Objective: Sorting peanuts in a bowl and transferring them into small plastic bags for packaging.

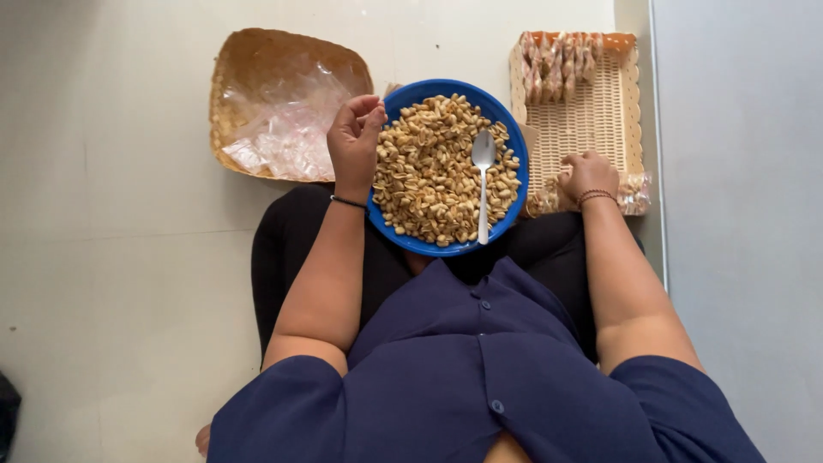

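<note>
Head view shows pale tiled floor [129,257] under a round blue plastic bowl of peanuts [411,99], left hand [353,141] fingers pinched empty, right hand [587,176] fingers clenched on a rectangular woven tray [591,120].

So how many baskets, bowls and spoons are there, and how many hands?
Baskets: 2, a round one and a rectangular one
Blue bowl of peanuts: 1
Spoon: 1
Hands: 2, left hand and right hand
Total: 6

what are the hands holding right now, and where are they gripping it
The left hand is curled at the rim of the round blue bowl of peanuts; whether it pinches anything cannot be told. The right hand rests on small packets, grip unclear.
</note>
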